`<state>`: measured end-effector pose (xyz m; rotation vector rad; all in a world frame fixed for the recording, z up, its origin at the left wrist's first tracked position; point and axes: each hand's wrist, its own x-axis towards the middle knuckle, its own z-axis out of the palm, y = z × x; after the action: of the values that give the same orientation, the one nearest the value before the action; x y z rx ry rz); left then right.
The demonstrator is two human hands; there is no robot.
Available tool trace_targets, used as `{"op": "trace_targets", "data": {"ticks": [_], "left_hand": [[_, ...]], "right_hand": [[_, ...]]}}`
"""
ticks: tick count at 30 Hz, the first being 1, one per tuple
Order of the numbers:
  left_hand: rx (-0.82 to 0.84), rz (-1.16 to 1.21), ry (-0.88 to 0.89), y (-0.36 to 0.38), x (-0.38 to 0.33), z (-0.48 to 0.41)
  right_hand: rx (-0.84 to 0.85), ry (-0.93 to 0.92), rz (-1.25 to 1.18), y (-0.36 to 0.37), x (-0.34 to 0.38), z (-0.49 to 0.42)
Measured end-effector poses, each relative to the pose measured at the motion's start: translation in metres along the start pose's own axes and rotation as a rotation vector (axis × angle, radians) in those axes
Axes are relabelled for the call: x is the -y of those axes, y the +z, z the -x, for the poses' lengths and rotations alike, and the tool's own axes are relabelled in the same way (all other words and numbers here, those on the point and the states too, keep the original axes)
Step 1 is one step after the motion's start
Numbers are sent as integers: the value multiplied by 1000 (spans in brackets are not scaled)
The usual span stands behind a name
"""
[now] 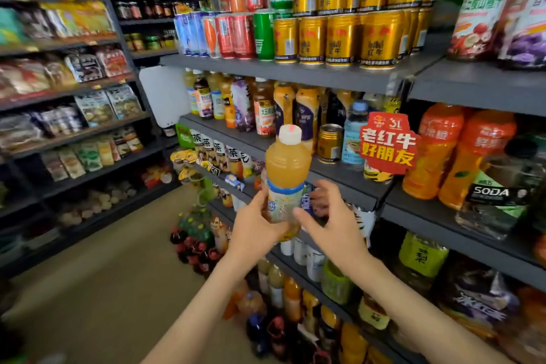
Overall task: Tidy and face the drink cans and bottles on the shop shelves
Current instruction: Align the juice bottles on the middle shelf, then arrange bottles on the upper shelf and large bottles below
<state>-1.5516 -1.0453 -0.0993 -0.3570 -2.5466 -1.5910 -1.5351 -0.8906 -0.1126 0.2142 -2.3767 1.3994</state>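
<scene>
Left hand [257, 221] grips the juice bottle [288, 168] round its label, holding it upright in the air, left of and below the lone gold can [329, 143] and clear of the shelf [342, 176]. Right hand [331, 221] is spread, thumb at the label (fingers not closed). As I judge it, with only one hand gripping, sliding the bottle in beside that can could tip the can, or the bottle could slip.

The left hand [256, 223] grips an upright juice bottle [288, 167]; the right hand [332, 223] touches its label.
</scene>
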Motion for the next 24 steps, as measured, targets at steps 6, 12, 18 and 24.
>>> {"op": "trace_targets", "data": {"ticks": [6,12,18,24], "left_hand": [[-1,-152,48,-76,45,-20],[59,-244,104,-190,97,-73],[-5,-312,159,-269,151,-135],[-82,-269,158,-299,202,-217]], "right_hand": [[67,70,-186,92,55,-55],[-30,82,-381,203,89,-115],[-155,82,-368,265,97,-180],[-304,108,-310,301,69,-260]]}}
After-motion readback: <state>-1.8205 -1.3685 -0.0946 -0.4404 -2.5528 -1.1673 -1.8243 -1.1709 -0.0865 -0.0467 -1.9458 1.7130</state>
